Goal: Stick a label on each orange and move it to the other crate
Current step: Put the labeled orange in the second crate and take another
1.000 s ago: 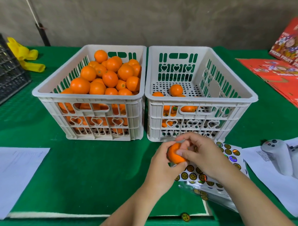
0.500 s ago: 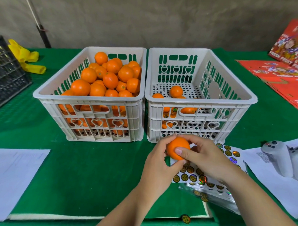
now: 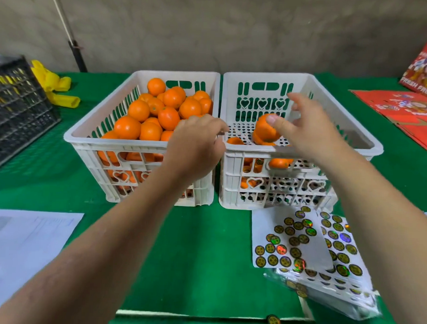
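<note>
Left hand (image 3: 196, 146) over the near right corner of the left crate (image 3: 87, 139) — fingers curled loosely, holding nothing; that grip is empty. The crate is white slotted plastic with heart cut-outs, heaped with smooth round oranges (image 3: 148, 116).

Right hand (image 3: 310, 131) above the right crate (image 3: 368, 143), same white plastic, perforated floor. The orange (image 3: 265, 129) sits at the thumb tip, just left of the palm; the fingers are spread out straight beyond it. Motion blur — I cannot tell whether this grip is pinching the fruit or has let go. A few oranges lie below it on the crate floor.

Near side of the right hand: glossy sheets of round holographic stickers (image 3: 301, 242) on the green cloth surface (image 3: 204, 246).
</note>
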